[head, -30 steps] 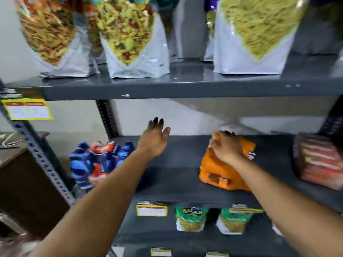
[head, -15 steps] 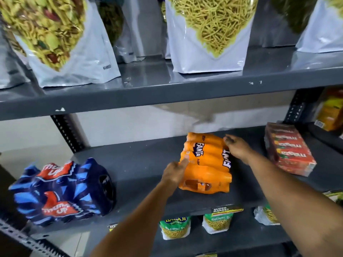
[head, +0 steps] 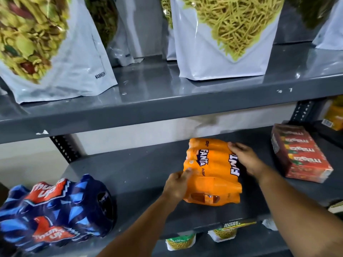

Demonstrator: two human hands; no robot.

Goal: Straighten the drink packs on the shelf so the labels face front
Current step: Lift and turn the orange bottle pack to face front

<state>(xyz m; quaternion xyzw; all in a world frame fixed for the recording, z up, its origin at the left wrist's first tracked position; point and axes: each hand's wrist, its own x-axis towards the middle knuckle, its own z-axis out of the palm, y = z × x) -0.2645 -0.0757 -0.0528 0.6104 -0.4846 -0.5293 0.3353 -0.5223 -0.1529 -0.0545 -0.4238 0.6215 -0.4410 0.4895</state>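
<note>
L hand (head: 177, 184) & R hand (head: 245, 160) clasp Fanta pack (head: 211, 175) sides; prob. heavy, slick wrap — you grip low.

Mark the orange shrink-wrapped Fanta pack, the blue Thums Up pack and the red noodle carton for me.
Orange shrink-wrapped Fanta pack (head: 213, 169): head view, top wrap between the hands.
Blue Thums Up pack (head: 61, 210): head view, middle of its wrap.
Red noodle carton (head: 300, 154): head view, its printed top face.
</note>
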